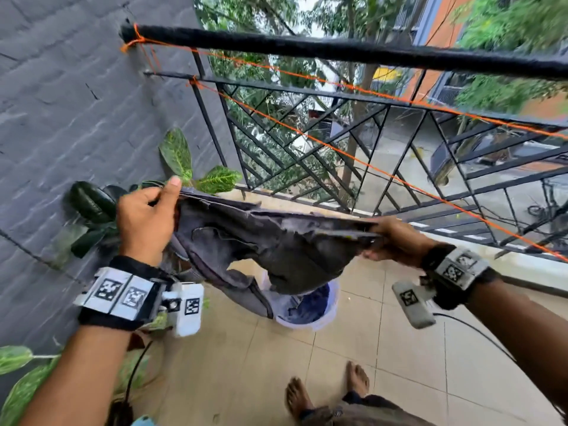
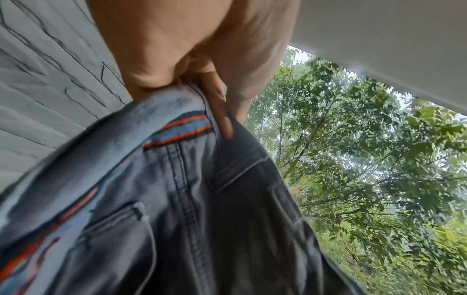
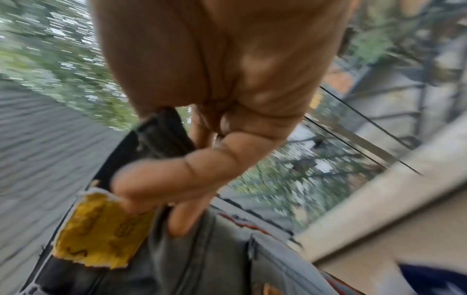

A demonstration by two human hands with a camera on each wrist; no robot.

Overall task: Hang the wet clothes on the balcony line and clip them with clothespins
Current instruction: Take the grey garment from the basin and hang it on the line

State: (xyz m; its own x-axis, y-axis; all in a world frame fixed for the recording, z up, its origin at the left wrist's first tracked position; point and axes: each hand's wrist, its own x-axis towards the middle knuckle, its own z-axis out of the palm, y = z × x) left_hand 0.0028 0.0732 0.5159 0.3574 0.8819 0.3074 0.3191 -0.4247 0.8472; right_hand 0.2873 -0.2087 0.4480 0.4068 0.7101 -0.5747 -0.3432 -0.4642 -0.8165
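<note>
**Both hands stretch wet jeans by the waistband, below the orange line**

Left hand [image 1: 147,219] pinches one end of the waistband of the dark grey jeans [image 1: 261,241], thumb raised, fingers curled into the cloth. Right hand [image 1: 396,241] clamps the other end, fingers folded over the band. The waistband's long axis runs left to right between the two hands, with the legs sagging toward a pale bucket [image 1: 310,305] on the tiled floor.

Two orange clotheslines [image 1: 362,87] run beyond and above the jeans, along the black railing [image 1: 338,50], so the coming move looks like a lift up and away; both hands seem about equally near.

A yellow waistband patch [image 3: 101,229] shows brown lettering, too blurred to read. No clothespins are visible.
</note>
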